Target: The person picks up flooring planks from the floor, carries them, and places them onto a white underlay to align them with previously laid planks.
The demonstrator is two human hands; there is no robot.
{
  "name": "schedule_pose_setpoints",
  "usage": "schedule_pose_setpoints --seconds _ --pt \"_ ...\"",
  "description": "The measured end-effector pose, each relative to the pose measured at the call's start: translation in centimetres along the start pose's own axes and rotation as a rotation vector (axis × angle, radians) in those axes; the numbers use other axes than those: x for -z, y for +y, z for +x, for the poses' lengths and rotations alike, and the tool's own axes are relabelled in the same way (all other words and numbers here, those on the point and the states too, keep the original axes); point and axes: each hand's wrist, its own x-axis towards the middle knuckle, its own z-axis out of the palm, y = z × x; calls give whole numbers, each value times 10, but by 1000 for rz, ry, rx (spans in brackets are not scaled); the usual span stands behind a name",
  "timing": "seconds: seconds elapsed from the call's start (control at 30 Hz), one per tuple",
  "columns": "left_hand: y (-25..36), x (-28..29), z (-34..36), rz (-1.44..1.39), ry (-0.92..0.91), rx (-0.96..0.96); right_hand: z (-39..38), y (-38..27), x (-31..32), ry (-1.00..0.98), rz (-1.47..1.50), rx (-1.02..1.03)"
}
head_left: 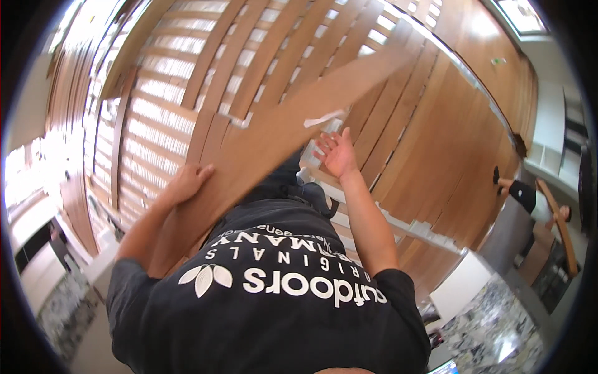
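A long brown wooden plank (261,156) runs diagonally from beside my body up toward the upper right, its far end blurred. My left hand (193,182) grips it, fingers along the plank. My right hand (336,153) is open, palm up and fingers spread, just below the plank’s right edge, beside a small white strip (319,120). Whether that strip is attached to the plank, I cannot tell. Beneath are laid boards (430,137) and rows of narrower planks (252,50) over white slatted gaps. My legs are partly hidden behind the plank and my black shirt.
At the right, another person (528,199) holds a long plank (564,243). Marble-patterned surfaces (498,311) with a white edge lie at the lower right, and another (59,311) at the lower left. A metal strip (473,81) crosses the boards at upper right.
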Motion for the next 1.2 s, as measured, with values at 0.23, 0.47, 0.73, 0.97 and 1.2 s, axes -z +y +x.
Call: schedule_pose_setpoints --seconds 0.23,0.47,0.73,0.97,1.2 --pt "-101 -43 -194 241 197 137 -65 131 -52 -266 -123 -310" --pt "-183 -66 -212 -82 94 190 -83 219 -74 -189 -175 -443" --pt "-228 -53 -132 -343 229 105 -81 361 -180 -340 -415 -647" --pt "-458 -24 -111 -662 149 264 38 436 -252 -112 -836 -611" --pt "-658 12 -131 -1003 157 316 154 365 -186 143 -1266 -277"
